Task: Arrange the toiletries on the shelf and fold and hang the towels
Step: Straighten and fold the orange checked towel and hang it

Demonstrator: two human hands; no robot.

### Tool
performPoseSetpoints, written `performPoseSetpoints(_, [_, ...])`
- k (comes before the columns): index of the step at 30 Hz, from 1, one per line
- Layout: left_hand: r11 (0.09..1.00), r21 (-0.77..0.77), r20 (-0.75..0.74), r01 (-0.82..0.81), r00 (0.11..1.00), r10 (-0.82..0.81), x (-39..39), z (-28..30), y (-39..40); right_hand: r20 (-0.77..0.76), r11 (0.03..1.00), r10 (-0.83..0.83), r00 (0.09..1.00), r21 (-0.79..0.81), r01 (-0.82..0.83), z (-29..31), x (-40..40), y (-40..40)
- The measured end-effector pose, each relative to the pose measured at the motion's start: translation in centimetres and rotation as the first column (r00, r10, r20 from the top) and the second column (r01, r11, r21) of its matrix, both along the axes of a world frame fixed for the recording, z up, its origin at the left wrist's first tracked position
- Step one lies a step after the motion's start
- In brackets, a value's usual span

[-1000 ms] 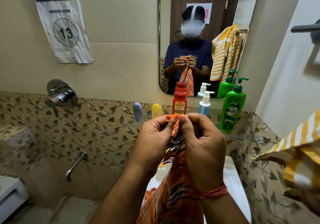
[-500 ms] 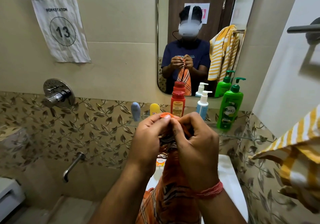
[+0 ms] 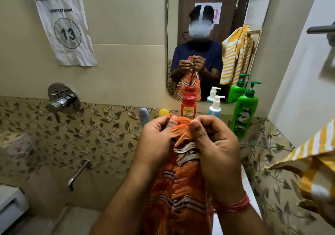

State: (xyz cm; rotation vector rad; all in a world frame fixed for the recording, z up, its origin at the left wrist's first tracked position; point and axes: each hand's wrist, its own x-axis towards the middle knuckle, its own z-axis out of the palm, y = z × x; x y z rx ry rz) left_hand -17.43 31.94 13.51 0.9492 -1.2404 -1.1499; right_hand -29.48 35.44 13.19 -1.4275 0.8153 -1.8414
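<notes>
Orange striped towel [image 3: 181, 189] hangs bunched between both hands in front of the shelf [image 3: 253, 145] of bottles. Left hand [image 3: 155, 144] and right hand [image 3: 215, 149] each pinch its fringed top edge, close together. To fold it well, I judge they should slide apart along that edge to find the corners, pulling it taut.

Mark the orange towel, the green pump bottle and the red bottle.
orange towel [image 3: 181, 189], head view, on the hanging striped cloth below the hands.
green pump bottle [image 3: 244, 115], head view, on its label.
red bottle [image 3: 188, 107], head view, on its body.
</notes>
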Motion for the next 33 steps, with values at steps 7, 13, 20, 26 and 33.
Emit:
performPoseSetpoints(7, [0.994,0.071,-0.200,0.081,0.978,-0.066,-1.6,-0.7,0.7,-0.276,0.907,-0.421,0.864,-0.102,0.409,-1.4,0.5,-1.3])
performPoseSetpoints(13, [0.994,0.097,-0.325,0.058,0.945,-0.023,-1.9,-0.8,0.5,-0.368,0.840,-0.542,0.755,-0.229,0.492,-1.9,1.0,-1.7])
performPoseSetpoints(20, [0.977,0.089,-0.466,0.195,0.875,-0.132,-1.6,-0.7,0.5,-0.413,0.831,-0.555,0.722,-0.304,0.466,-2.1,0.3,-2.4])
performPoseSetpoints(26, [0.981,0.015,-0.394,0.194,0.903,-0.172,-1.7,-0.6,0.4,-0.450,0.836,-0.549,0.705,-0.316,0.449,-2.2,-0.1,-2.6])
performPoseSetpoints(33, [0.996,0.058,-0.342,0.070,0.939,-0.046,-2.1,-0.7,-0.1,-0.555,0.863,-0.501,0.664,-0.263,0.431,-2.1,0.1,-2.3])
